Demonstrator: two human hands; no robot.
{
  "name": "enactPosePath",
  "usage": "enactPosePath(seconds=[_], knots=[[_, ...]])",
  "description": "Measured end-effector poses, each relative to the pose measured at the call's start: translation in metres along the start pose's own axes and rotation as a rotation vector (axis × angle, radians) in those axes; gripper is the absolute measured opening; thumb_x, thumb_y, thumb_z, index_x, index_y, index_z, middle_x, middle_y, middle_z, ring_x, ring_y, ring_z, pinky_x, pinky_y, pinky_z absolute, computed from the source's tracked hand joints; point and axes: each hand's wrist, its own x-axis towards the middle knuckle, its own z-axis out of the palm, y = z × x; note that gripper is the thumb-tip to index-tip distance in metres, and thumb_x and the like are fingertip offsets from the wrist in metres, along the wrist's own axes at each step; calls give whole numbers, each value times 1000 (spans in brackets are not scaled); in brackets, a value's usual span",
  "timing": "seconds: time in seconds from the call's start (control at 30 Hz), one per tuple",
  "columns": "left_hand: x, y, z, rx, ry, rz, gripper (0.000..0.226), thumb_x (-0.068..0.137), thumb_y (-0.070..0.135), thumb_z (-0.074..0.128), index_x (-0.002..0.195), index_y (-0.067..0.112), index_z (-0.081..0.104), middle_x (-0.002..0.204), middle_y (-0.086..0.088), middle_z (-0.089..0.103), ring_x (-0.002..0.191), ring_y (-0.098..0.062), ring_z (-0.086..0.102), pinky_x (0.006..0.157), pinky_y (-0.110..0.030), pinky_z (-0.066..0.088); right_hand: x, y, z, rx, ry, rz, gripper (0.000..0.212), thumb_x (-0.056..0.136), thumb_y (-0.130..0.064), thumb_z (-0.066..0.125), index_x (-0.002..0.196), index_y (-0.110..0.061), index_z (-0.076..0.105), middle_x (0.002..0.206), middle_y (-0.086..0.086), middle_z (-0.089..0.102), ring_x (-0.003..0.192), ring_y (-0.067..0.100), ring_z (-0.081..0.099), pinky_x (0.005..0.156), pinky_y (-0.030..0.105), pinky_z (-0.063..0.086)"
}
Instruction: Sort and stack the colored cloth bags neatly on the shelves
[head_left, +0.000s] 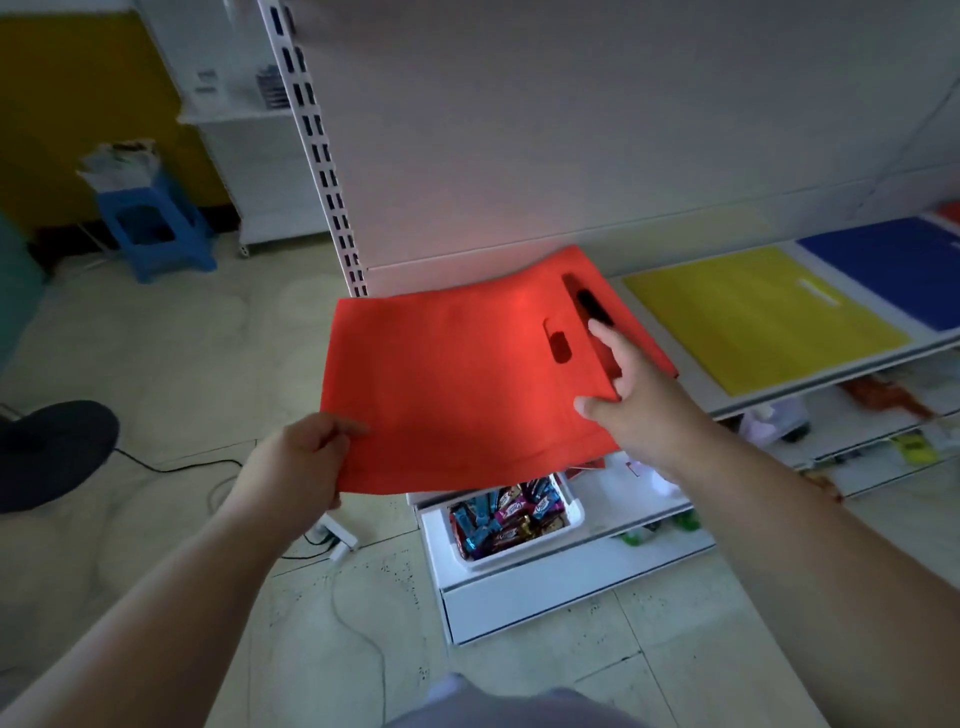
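White shelf (769, 402), both hands' grip (306, 457) (631, 384) on red bag (447, 384)

A flat red cloth bag (457, 384) with a die-cut handle slot is held level at the shelf's (831, 382) left end, its far part over the shelf, its near part out past the front edge. Further right on the shelf lie a yellow bag (763, 317) and a blue bag (893, 270) — each flat, side by side
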Motion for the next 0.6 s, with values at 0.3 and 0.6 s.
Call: enactPosePath(seconds=[0.3,0.6], knots=[[-65,57,60,79,252,220,27,97,27,50,110,46,64,71,13,66,55,-14,59,53,-30,49,-71,42,-78,-263,346,-176,32,95,-30,60,127,-33,62,111,-23,61,105,-2,57,90,19,42],[-104,202,263,-27,143,469,34,97,26,53,124,45,61,117,10,68,93,-7,59,75,-23,40,-133,157,-290,-354,692,-177,32,97,-29,56,128,-30,62,107,-18,65,89,0,60,79,7,41]])
